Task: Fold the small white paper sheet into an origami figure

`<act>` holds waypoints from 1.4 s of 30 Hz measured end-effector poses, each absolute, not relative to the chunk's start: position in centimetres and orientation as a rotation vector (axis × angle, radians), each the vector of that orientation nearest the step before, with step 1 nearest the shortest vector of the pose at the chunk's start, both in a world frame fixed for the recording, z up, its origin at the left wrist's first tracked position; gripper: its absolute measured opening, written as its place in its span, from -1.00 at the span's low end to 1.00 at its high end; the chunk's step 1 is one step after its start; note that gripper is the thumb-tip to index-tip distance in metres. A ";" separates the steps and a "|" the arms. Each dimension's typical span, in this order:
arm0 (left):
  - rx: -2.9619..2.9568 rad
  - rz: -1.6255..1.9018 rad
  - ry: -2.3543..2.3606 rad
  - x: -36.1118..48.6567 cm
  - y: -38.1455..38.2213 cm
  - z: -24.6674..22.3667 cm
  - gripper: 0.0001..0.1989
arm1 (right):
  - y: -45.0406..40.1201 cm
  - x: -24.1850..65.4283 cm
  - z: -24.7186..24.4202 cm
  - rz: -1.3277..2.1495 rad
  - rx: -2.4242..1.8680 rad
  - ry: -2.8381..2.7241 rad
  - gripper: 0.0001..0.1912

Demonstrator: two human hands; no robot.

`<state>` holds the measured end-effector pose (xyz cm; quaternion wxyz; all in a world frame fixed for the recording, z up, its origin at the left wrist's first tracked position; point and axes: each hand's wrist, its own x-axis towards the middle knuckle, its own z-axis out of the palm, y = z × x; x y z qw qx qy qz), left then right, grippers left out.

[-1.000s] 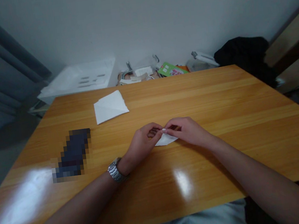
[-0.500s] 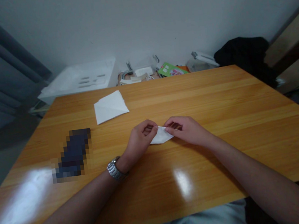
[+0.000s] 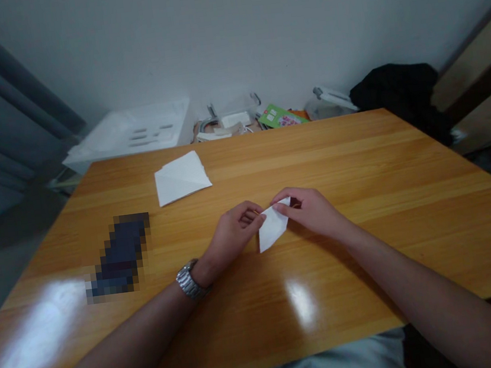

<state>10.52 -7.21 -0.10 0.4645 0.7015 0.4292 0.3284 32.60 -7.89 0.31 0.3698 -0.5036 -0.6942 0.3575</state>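
Observation:
Between my hands is a small folded piece of white paper, tilted, with one pointed corner hanging toward me. My left hand pinches its upper left edge between thumb and fingers. At the upper right, my right hand grips the paper, its thumb lying across the front face. The fingertips behind the paper are partly hidden. A silver watch is on my left wrist.
Larger folded white sheets lie on the wooden table at the back left. A dark pixelated object lies left of my hands. Behind the table are a white foam tray, a green booklet and a black cloth-like heap.
The folded paper has turned in my hands: it now slants up to the right, with a corner pointing down toward me. The larger sheets have stayed in place.

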 end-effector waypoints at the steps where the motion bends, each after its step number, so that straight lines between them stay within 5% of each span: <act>1: 1.729 0.804 1.058 10.5 -7.3 0.0 -0.80 | -7.9 32.5 0.4 0.916 -1.291 -1.782 -0.83; 8: 1.562 0.897 1.070 10.5 -6.9 -0.4 -0.75 | -8.1 32.0 0.4 1.017 -1.279 -1.654 -0.61; 15: 1.387 0.965 1.049 10.5 -6.7 -0.7 -0.69 | -8.3 31.7 -0.5 1.136 -1.284 -1.682 -0.62; 19: 1.515 0.924 1.035 10.6 -6.8 -1.0 -0.73 | -8.2 31.8 -0.2 1.016 -1.288 -1.759 -0.79; 29: 1.911 1.031 1.118 10.8 -7.5 -0.2 -0.59 | -8.0 32.3 0.7 0.683 -1.362 -2.029 -0.65; 42: 1.672 0.959 1.197 10.5 -6.9 -0.3 -0.86 | -8.8 31.6 0.7 0.809 -1.352 -1.939 -0.71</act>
